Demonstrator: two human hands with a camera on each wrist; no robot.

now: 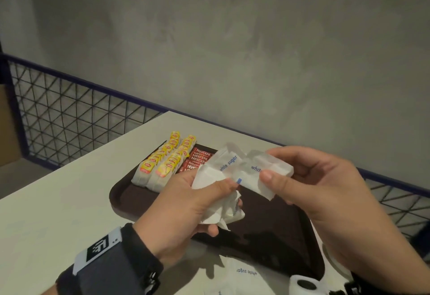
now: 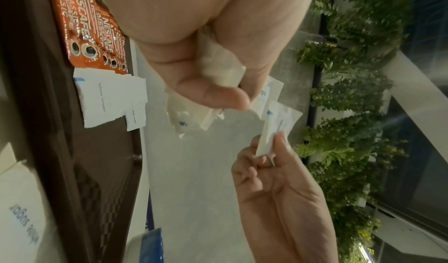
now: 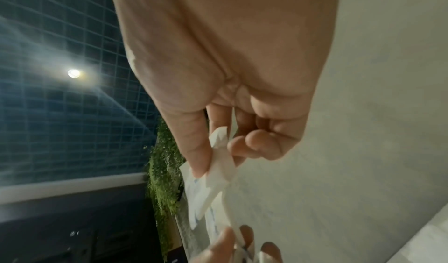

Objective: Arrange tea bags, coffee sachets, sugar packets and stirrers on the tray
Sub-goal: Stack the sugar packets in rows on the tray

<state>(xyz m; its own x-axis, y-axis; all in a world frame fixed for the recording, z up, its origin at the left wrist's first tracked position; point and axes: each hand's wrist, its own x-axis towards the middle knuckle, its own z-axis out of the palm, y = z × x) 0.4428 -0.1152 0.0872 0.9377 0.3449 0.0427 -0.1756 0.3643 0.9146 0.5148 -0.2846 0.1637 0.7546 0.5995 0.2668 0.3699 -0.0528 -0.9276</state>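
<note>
Above the dark brown plastic tray (image 1: 130, 201), the left hand (image 1: 186, 204) clutches crumpled white paper sugar packets (image 1: 216, 204). The right hand (image 1: 325, 192) pinches 1 white sugar packet (image 1: 263, 173) between thumb and fingers.

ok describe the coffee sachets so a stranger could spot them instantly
Find the dark brown tray on the white table. At its far end, the coffee sachets lie right of two rows of yellow-tagged tea bags: the only red packets, lettered Nescafe.

Both hands (image 1: 232, 192) pinch sugar packets (image 1: 237, 171) above tray (image 1: 130, 199)
</note>
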